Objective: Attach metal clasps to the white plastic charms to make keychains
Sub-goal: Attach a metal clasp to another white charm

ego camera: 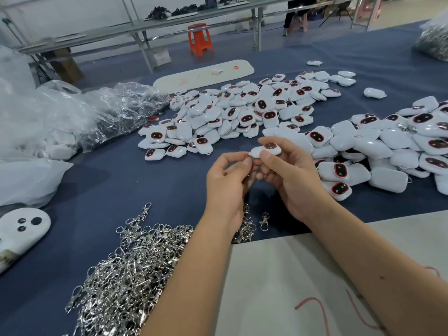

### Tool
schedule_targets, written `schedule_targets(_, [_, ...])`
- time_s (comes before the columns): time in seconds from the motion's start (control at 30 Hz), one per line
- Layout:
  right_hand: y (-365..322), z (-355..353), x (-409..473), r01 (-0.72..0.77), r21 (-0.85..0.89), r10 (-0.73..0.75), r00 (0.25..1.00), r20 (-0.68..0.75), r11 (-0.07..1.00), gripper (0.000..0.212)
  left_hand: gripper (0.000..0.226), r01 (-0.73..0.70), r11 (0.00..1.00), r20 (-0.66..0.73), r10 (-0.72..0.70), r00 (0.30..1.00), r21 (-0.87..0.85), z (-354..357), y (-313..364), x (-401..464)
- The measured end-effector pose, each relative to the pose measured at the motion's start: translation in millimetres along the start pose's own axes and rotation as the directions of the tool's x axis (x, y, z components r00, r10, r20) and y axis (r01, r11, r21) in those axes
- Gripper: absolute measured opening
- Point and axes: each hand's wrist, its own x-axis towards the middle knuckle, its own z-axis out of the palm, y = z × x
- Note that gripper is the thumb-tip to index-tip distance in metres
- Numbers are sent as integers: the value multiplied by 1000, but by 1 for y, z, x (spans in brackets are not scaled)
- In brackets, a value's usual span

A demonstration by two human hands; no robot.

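I judge I'm mid-attachment: my right hand (288, 175) pinches a white rounded plastic charm with a red-rimmed dark face (268, 150), lifted over the blue cloth table (126, 180). At its nine o'clock, my left hand (230, 175) pinches a small silver metal clasp (249, 154) against the loop. Next I need the ring threaded through.

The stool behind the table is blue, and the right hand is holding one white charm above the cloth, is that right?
Not quite. The head view shows the stool is orange, not blue. The rest holds: the right hand is holding one white charm above the cloth.
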Motion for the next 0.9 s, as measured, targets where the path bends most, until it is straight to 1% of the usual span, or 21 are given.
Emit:
schedule_targets(0.1, [-1,-1,0,14,-16,-14,1000,-8,1000,22,12,-21,999,-51,19,999,-46,3,0,-1])
schedule_targets(0.17, [0,-1,0,31,-54,-31,1000,-6,998,22,11,-5,996,-98,-3,995,-88,2,1,-2])
schedule_targets(0.23, [1,0,0,46,-84,-47,999,-3,995,26,13,1,994,-107,-12,994,-106,-1,2,0])
schedule_targets(0.3, [1,-1,0,48,-91,-48,999,-2,995,27,16,-48,998,-104,45,994,-34,-3,1,2])
schedule_targets(0.37, [2,-2,0,44,-80,-44,999,0,996,23,20,-167,972,-97,185,978,168,-7,0,5])
schedule_targets(0.4, [1,-2,0,43,-69,-43,999,-1,997,23,22,-237,927,-67,267,961,291,-9,0,8])
schedule_targets(0.43, [1,-1,0,42,-60,-43,999,-8,997,23,23,-302,861,-12,336,942,408,-11,-1,9])
schedule_targets(0.5, [0,0,0,37,-47,-39,999,-36,998,24,22,-398,715,117,410,905,574,-14,-1,10])
schedule_targets(0.53, [-1,0,0,34,-45,-37,998,-51,998,24,20,-421,669,154,421,894,613,-14,-2,10])
schedule_targets(0.57, [-2,0,0,32,-47,-35,997,-65,998,23,18,-430,647,168,426,889,630,-14,-4,9])
schedule_targets(0.67, [-2,1,-1,48,-82,-56,994,-98,995,25,15,-432,631,150,450,881,644,-12,-6,6])
schedule_targets(0.73, [-2,2,-2,73,-139,-89,990,-111,988,24,15,-443,618,148,469,871,650,-10,-6,4])
schedule_targets(0.8, [-1,3,-3,111,-221,-146,978,-150,969,22,13,-458,575,171,483,859,678,-11,-4,4])
schedule_targets(0.83, [0,3,-4,144,-287,-205,959,-196,947,23,10,-461,525,188,491,851,716,-12,-3,5])
schedule_targets(0.87, [1,2,-4,175,-374,-283,924,-258,911,26,7,-455,451,204,501,841,768,-14,-2,6])
schedule_targets(0.9, [2,1,-3,194,-465,-371,870,-325,864,34,8,-433,367,212,508,834,823,-18,-2,8])
